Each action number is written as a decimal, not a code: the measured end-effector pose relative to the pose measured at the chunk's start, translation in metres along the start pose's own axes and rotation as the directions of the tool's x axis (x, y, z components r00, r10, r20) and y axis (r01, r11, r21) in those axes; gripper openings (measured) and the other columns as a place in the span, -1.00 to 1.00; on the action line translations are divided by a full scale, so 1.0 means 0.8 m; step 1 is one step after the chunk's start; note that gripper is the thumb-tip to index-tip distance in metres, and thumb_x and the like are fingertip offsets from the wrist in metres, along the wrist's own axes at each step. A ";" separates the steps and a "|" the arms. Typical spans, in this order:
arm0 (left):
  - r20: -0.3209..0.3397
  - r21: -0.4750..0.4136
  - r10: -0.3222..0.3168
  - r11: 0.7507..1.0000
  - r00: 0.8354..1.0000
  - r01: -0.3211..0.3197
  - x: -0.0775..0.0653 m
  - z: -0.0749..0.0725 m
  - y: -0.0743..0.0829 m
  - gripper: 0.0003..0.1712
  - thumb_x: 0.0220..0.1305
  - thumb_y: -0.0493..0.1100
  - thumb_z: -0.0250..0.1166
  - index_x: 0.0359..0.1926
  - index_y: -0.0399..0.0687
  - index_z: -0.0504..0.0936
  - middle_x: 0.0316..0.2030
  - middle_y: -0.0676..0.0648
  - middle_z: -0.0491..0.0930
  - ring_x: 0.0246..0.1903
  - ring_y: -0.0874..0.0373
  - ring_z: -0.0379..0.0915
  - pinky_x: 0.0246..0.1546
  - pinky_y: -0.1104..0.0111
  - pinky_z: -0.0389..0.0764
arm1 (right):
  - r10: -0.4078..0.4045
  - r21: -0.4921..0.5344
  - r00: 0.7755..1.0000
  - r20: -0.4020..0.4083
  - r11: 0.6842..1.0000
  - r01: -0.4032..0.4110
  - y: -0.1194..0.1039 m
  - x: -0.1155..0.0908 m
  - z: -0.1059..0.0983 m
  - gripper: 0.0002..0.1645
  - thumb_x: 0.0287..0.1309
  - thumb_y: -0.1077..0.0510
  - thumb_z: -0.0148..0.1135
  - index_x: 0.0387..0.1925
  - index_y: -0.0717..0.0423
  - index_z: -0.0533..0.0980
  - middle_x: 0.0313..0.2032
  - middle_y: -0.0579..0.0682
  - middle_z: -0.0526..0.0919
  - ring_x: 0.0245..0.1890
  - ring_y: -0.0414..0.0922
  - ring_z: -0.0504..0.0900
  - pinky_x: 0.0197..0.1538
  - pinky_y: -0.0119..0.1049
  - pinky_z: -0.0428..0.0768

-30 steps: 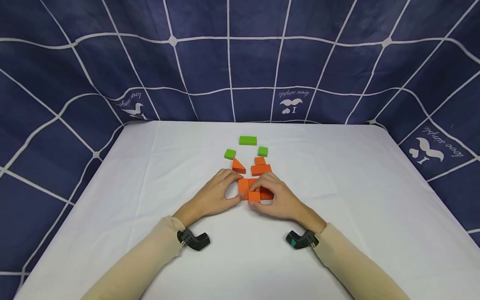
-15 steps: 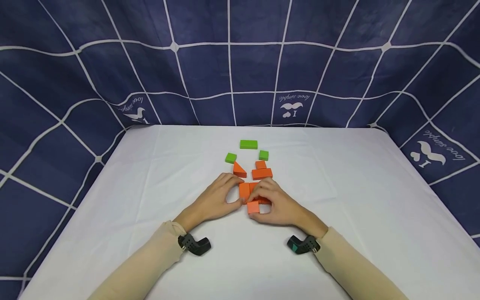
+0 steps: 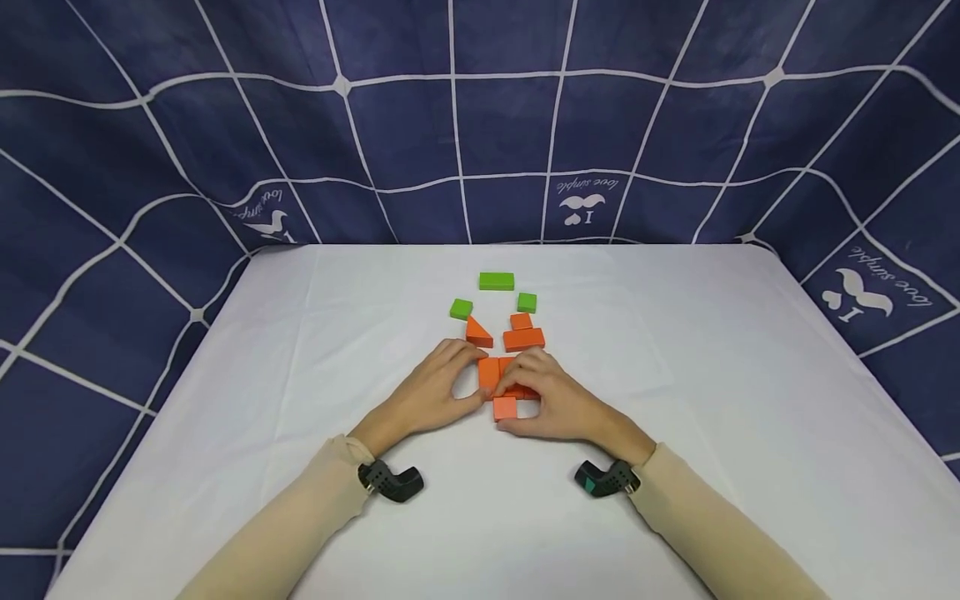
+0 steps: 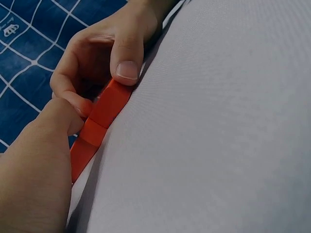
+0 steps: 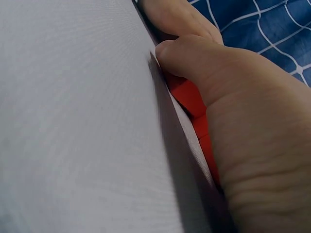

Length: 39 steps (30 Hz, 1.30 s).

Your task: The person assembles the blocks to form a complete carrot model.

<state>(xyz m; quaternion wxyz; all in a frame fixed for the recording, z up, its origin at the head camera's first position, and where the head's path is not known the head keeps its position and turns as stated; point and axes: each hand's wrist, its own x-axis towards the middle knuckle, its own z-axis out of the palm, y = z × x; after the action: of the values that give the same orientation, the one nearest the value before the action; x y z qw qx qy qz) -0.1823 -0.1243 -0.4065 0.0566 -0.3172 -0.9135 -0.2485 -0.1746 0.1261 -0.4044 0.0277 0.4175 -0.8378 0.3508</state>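
Note:
In the head view, my left hand (image 3: 426, 392) spans the leftmost orange block (image 3: 488, 375) of a flat group, its index finger at the far edge and its thumb at the near corner. My right hand (image 3: 561, 402) pinches a small orange block (image 3: 505, 408) against the near side of this group, thumb in front. Its palm and fingers hide the group's right part. The left wrist view shows the right thumb on the end of the orange block (image 4: 112, 103), with my left thumb close by. In the right wrist view, my right hand (image 5: 262, 121) covers most of the orange blocks (image 5: 189, 97).
Just beyond lie an orange triangle block (image 3: 477, 335), an orange bar (image 3: 523, 339) and a small orange block (image 3: 521, 322). Farther back are a green bar (image 3: 497, 282) and two small green blocks, left (image 3: 461, 309) and right (image 3: 527, 302). A blue checked curtain (image 3: 405, 133) borders the white table (image 3: 675, 333).
My right hand has drawn the small orange block slightly nearer and left, from over the group's edge to its near side. The left hand keeps its place at the leftmost block.

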 end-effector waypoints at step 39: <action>0.033 -0.023 -0.029 0.999 0.999 0.029 0.003 -0.004 -0.001 -0.37 0.30 0.15 0.32 0.27 -0.07 0.55 0.23 -0.02 0.49 0.27 0.09 0.32 0.38 0.14 0.43 | 0.114 0.162 0.967 -0.226 0.984 -0.078 0.008 0.006 -0.003 -0.74 0.14 0.10 0.53 -0.11 -0.09 0.68 -0.12 -0.17 0.67 0.02 -0.17 0.49 0.11 -0.28 0.52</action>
<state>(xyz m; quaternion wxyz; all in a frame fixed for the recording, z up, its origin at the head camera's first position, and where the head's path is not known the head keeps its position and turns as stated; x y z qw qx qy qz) -0.1850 -0.1253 -0.4035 0.0344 -0.3086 -0.9157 -0.2550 -0.1829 0.1268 -0.4046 0.0776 0.3329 -0.8186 0.4615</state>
